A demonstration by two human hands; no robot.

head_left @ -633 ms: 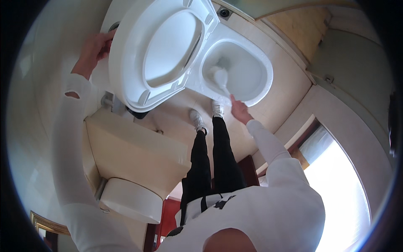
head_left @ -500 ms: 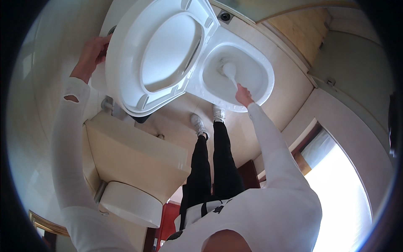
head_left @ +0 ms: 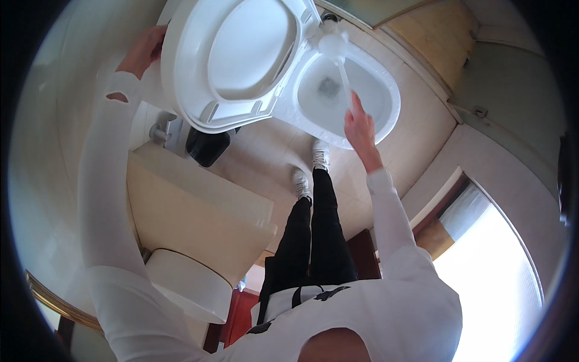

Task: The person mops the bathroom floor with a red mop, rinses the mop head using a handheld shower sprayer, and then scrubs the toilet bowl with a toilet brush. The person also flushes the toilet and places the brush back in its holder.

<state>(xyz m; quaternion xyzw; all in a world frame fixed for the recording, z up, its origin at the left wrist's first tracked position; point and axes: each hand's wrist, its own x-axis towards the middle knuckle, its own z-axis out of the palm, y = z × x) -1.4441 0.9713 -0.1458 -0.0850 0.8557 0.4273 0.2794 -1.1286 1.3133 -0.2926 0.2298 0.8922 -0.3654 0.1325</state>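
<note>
At top centre the right hand [head_left: 360, 128] grips a white toilet brush [head_left: 333, 45] over the bowl [head_left: 386, 96]; upper left, the left hand [head_left: 143, 51] holds the raised seat [head_left: 181, 90], a black bin [head_left: 208, 145] beneath.

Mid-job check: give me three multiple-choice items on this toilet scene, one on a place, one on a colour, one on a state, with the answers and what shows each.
1. Where is the brush head?
A. At the far rim of the toilet bowl
B. On the floor by the shoes
C. On the cabinet top

2. What colour are the person's trousers?
A. White
B. Black
C. Red

3. How does the toilet seat and lid stand?
A. Shut over the bowl
B. Taken off and laid on the floor
C. Raised, with the left hand at its edge

Answers:
1 A, the white brush head sits at the bowl's far rim, its handle running back to the right hand.
2 B, both legs show black above the white shoes.
3 C, the bowl lies open and the seat and lid are swung up beside it.
</note>
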